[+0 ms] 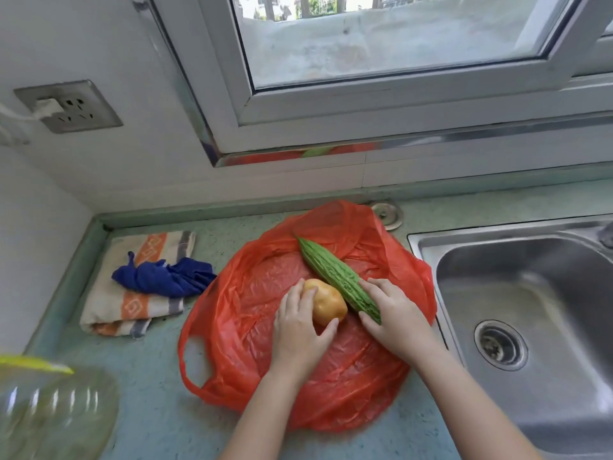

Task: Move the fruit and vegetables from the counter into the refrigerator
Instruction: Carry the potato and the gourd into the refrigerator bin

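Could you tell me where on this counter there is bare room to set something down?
One bare strip of counter lies between the folded towel and the clear bottle, left of the red bag. Another runs along the back wall behind the towel and bag. The bag's middle is crowded: left hand on the potato, right hand on the bitter gourd.

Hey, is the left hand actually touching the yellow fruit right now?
Touching. The head view shows the left hand cupped over the yellow fruit, its fingers lying on top and the thumb pressed against its near side, with no gap visible.
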Available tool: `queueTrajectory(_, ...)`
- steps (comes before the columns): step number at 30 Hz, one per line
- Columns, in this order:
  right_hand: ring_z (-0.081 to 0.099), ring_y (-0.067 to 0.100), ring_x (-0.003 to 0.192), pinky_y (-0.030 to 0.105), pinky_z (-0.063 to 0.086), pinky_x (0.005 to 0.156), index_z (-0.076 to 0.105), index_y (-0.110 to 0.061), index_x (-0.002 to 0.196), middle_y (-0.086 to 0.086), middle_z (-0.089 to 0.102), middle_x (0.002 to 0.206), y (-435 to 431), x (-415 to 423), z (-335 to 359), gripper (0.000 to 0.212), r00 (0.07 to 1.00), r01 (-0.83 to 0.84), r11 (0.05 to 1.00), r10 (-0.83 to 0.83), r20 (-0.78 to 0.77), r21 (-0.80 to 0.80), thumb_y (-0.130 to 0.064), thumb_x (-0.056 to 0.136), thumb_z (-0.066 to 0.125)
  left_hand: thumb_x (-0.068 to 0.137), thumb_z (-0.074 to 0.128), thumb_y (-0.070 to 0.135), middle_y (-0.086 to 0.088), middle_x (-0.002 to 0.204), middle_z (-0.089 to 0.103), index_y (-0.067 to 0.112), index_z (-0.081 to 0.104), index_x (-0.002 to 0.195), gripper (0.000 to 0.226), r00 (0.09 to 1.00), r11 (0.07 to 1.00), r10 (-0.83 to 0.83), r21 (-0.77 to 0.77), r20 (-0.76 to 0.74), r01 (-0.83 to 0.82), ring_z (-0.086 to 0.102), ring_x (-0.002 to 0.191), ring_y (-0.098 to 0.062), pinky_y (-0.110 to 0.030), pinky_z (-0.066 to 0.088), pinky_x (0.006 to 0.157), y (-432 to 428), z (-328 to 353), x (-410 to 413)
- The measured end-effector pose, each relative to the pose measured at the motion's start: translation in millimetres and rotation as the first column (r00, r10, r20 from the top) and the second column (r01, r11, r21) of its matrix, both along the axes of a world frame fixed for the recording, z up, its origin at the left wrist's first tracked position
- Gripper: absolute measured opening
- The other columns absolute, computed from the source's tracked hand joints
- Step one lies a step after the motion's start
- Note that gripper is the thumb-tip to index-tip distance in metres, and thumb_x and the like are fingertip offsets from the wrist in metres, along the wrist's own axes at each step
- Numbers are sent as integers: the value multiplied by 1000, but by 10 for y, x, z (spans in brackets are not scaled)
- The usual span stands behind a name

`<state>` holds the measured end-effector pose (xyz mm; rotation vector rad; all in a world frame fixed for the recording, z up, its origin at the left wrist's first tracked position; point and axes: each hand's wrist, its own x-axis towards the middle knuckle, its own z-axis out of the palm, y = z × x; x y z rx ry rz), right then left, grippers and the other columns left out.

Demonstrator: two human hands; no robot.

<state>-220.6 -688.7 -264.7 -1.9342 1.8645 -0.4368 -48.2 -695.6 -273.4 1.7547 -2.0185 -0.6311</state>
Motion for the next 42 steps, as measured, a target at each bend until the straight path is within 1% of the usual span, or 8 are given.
queueTrajectory(5, 39, 18, 125, 31, 40, 93, 38, -21, 139, 1, 41, 138, -55, -2, -147, 58, 1000, 24, 998, -24, 1, 52, -27, 84, 58, 76, 66, 46, -6, 150, 22, 17, 35, 138, 75, 999, 998, 42, 52, 8, -42, 21, 136, -23, -33, 18, 111, -104, -123, -51)
queueTrajectory(12, 38, 16, 127, 31, 45, 89, 34, -26, 140, -2, 38, 140, -71, -25, -247, 63, 998, 53, 997, -56, 42, 64, -22, 83, 60, 73, 69, 45, -6, 150, 17, 18, 25, 141, 85, 999, 996, 38, 85, -14, -36, 18, 137, -23, -32, 17, 110, -203, -203, -144)
queueTrajectory(19, 39, 14, 126, 29, 44, 90, 30, -32, 141, -6, 36, 141, -90, -59, -269, 66, 997, 55, 995, -59, 46, 88, -26, 83, 62, 69, 74, 41, -6, 149, 19, 18, 29, 140, 87, 996, 996, 32, 89, -88, -24, 22, 136, -22, -28, 20, 108, -214, -258, -149)
queueTrajectory(27, 42, 11, 123, 21, 39, 88, 39, -30, 137, -5, 44, 135, -82, -79, -305, 63, 986, 83, 996, -87, 140, 35, -20, 81, 65, 66, 78, 37, -4, 142, 26, 18, 33, 137, 86, 980, 993, 67, 105, -188, -48, 30, 131, -20, -21, 20, 104, -185, -236, -99)
queueTrajectory(31, 44, 11, 120, 14, 33, 86, 42, -27, 136, -3, 47, 131, -59, -79, -291, 62, 983, 85, 996, -86, 164, 10, -17, 79, 66, 66, 78, 36, -3, 142, 26, 19, 33, 137, 86, 973, 996, 74, 74, -217, -59, 30, 130, -16, -18, 21, 103, -115, -197, -45)
queueTrajectory(34, 45, 11, 120, 13, 32, 85, 43, -27, 135, -4, 47, 130, -14, -67, -266, 62, 982, 84, 997, -82, 169, -2, -16, 78, 67, 67, 78, 35, 0, 144, 24, 21, 32, 138, 86, 969, 997, 61, 53, -241, -50, 27, 128, -8, -14, 18, 101, -64, -137, -10)
queueTrajectory(37, 45, 9, 118, 14, 33, 83, 43, -29, 135, -6, 48, 128, 40, -55, -225, 63, 981, 87, 996, -83, 175, -16, -17, 78, 67, 67, 78, 35, 1, 144, 23, 23, 32, 137, 85, 965, 999, 48, 19, -259, -44, 24, 125, -2, -16, 19, 101, -20, -62, 18)
queueTrajectory(42, 47, 9, 114, 16, 37, 83, 45, -28, 134, -8, 49, 124, 161, -51, -91, 62, 971, 115, 992, -103, 218, -46, -16, 77, 68, 67, 78, 38, 4, 145, 22, 26, 31, 137, 85, 959, 999, 24, -25, -282, -32, 25, 126, -3, -19, 23, 102, 94, 94, 54)
